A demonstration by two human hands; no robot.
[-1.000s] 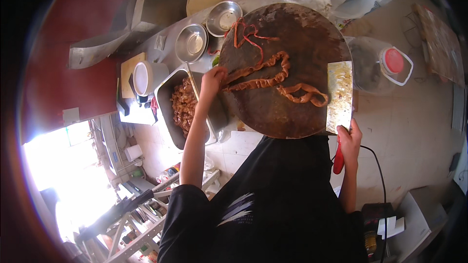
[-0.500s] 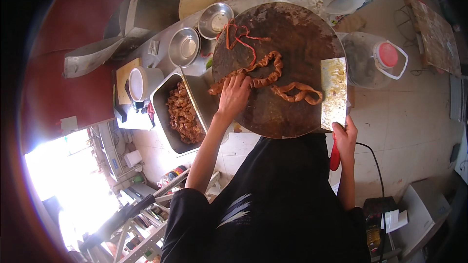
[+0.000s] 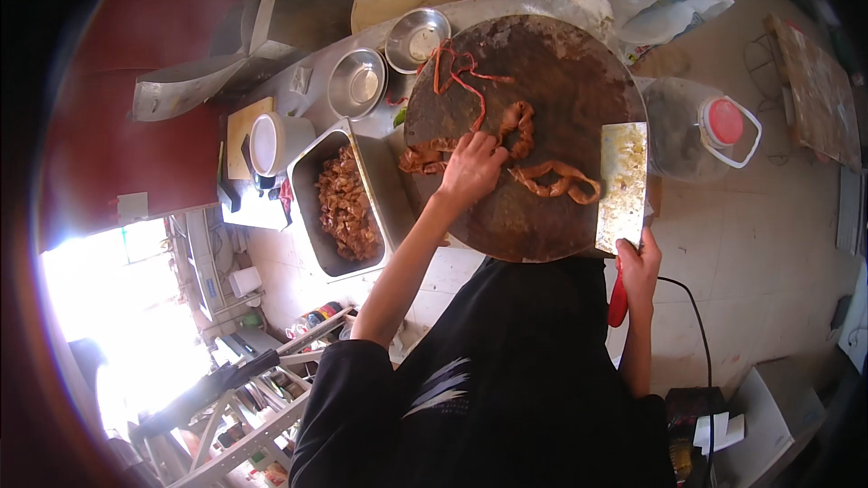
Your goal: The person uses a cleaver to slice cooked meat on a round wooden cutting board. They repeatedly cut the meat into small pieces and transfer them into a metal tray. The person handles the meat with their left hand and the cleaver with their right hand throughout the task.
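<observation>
On the round, dark wooden chopping block [image 3: 561, 72], my left hand [image 3: 473, 167] has its fingers bent over a long, ruffled brown length of cooked intestine [image 3: 518, 126]. One part shows beyond my fingers, another to their left; the middle is hidden under the hand. A second, looped piece of intestine [image 3: 553, 183] lies between that hand and the cleaver. My right hand [image 3: 639, 267] is closed round the red handle of the cleaver [image 3: 622, 185], whose wide, food-smeared blade lies over the block's right edge. Red string [image 3: 470, 86] trails across the upper left of the block.
Left of the block stands a deep steel pan [image 3: 375, 190] holding many chopped brown pieces [image 3: 346, 208]. Two steel bowls [image 3: 344, 81] and a lidded white tub [image 3: 282, 145] share the counter. To the right is a large clear jug [image 3: 674, 140] with a red cap.
My left hand has moved right along the block, and the long intestine is bunched differently around it. The cleaver stays at the block's right edge in my right hand.
</observation>
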